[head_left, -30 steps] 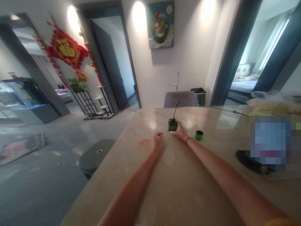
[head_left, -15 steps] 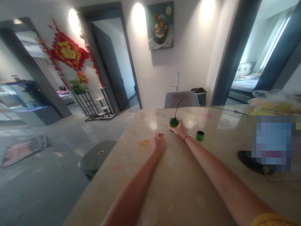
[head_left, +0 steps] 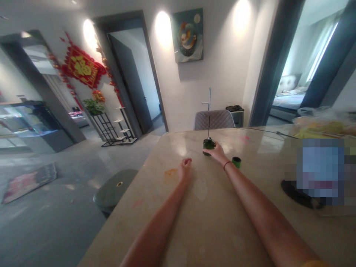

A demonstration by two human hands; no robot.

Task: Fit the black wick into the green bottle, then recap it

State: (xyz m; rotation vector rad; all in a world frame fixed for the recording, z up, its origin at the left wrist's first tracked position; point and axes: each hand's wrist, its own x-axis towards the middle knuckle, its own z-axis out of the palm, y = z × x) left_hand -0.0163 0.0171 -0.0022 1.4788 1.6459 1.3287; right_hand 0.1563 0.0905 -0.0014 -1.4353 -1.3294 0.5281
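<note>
A small dark green glass bottle [head_left: 207,142] stands toward the far end of the table, a thin dark stick [head_left: 209,124] rising nearly upright from its neck. My right hand [head_left: 217,152] is closed around the bottle from the right, thumb toward me. Beside my right wrist is a short green cylinder [head_left: 236,161], dark at its top and partly hidden by the wrist. My left hand [head_left: 185,168] rests on the table to the left of the bottle, its fingers curled in with nothing visible in them.
The pale stone table [head_left: 211,222] has orange and pink smudges. On the right are a blurred-out object on a black round base [head_left: 299,194] and plastic bags [head_left: 325,120]. A grey quilted chair [head_left: 214,119] stands behind the table, a green stool [head_left: 115,189] at its left.
The stick has gone from leaning right to nearly upright. My right hand still holds the bottle, and my right wrist now covers part of the green cylinder. My left hand has barely moved.
</note>
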